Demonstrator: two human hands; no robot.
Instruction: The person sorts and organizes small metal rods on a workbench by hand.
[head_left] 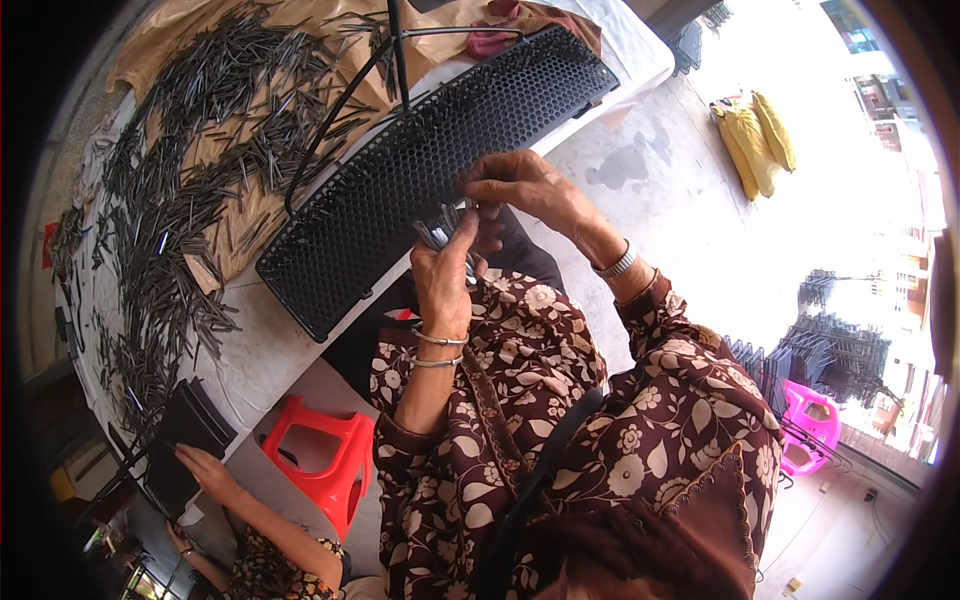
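In front of my body, my left hand is closed around a bunch of small, thin metal pieces, their shiny ends sticking up past the thumb. My right hand is just above and to the right, its fingertips pinched together beside the bunch. Whatever lies between those fingertips is too small to make out. Both hands hover at the near edge of a long black panel with a honeycomb of holes. Many short dark pieces stand along the panel's far side. A black rod frame rises over it.
Heaps of dark metal strips cover brown paper on the white-clothed table. At lower left, a co-worker's hand touches a dark panel. A red stool, yellow sacks and a pink stool stand on the floor.
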